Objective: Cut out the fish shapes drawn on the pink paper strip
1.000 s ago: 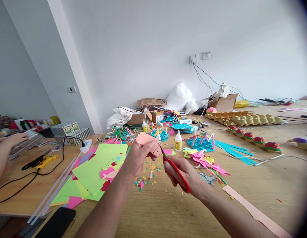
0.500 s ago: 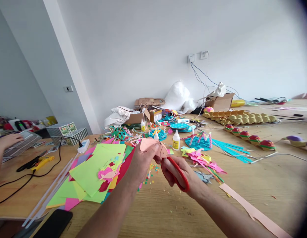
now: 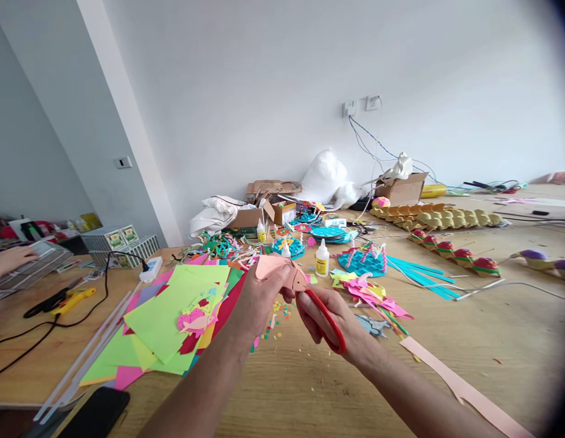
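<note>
Pinched in my left hand [image 3: 268, 295] is a piece of salmon-pink paper [image 3: 298, 279] with a fish face drawn on it, an eye and a curved line showing. My right hand [image 3: 330, 316] grips red-handled scissors [image 3: 333, 334] at the paper's lower edge; their blades are mostly hidden behind the paper and fingers. Left of my hands, small cut paper fish [image 3: 197, 321] lie on a stack of coloured paper sheets [image 3: 161, 316]. A long pink paper strip [image 3: 440, 374] stretches over the table to the right of my right forearm.
A white glue bottle [image 3: 322, 260] stands beyond my hands, near blue decorated plates [image 3: 363, 263]. Painted egg-carton strips [image 3: 464, 255] lie right. A phone [image 3: 95, 413] is at the front left. Another person's hand [image 3: 13, 263] rests at the far left.
The whole view has shifted slightly, so things sit a little further left. Both hands keep their hold on the paper and the scissors, with hardly any visible movement.
</note>
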The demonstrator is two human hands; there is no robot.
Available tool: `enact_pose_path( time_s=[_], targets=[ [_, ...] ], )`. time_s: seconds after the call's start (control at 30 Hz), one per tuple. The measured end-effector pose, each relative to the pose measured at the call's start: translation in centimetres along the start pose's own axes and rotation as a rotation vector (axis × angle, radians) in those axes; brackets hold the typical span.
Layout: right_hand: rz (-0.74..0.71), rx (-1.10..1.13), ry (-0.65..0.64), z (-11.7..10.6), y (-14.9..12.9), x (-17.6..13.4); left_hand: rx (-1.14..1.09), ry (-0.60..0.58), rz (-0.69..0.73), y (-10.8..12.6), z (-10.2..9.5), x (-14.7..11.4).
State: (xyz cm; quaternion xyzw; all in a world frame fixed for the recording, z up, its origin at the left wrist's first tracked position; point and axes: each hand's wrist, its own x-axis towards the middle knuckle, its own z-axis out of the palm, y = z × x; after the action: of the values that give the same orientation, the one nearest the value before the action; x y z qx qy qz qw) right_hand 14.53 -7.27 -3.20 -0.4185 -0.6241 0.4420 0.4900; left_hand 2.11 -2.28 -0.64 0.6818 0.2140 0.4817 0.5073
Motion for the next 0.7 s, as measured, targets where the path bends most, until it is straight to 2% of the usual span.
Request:
enact_pose_path(
  time_s=[0.2, 0.37, 0.7],
  targets=[
    [0.006, -0.005, 0.002, -0.05, 0.12, 0.04, -0.03, 0.018, -0.017, -0.06, -0.13, 0.01],
    [0.005, -0.007, 0.005, -0.09, 0.24, 0.13, -0.044, -0.062, 0.034, 0.14, -0.24, 0.04],
    [0.056, -0.032, 0.032, -0.22, -0.01, 0.09, -0.055, -0.004, -0.005, -0.22, -0.63, 0.1]
  ],
)
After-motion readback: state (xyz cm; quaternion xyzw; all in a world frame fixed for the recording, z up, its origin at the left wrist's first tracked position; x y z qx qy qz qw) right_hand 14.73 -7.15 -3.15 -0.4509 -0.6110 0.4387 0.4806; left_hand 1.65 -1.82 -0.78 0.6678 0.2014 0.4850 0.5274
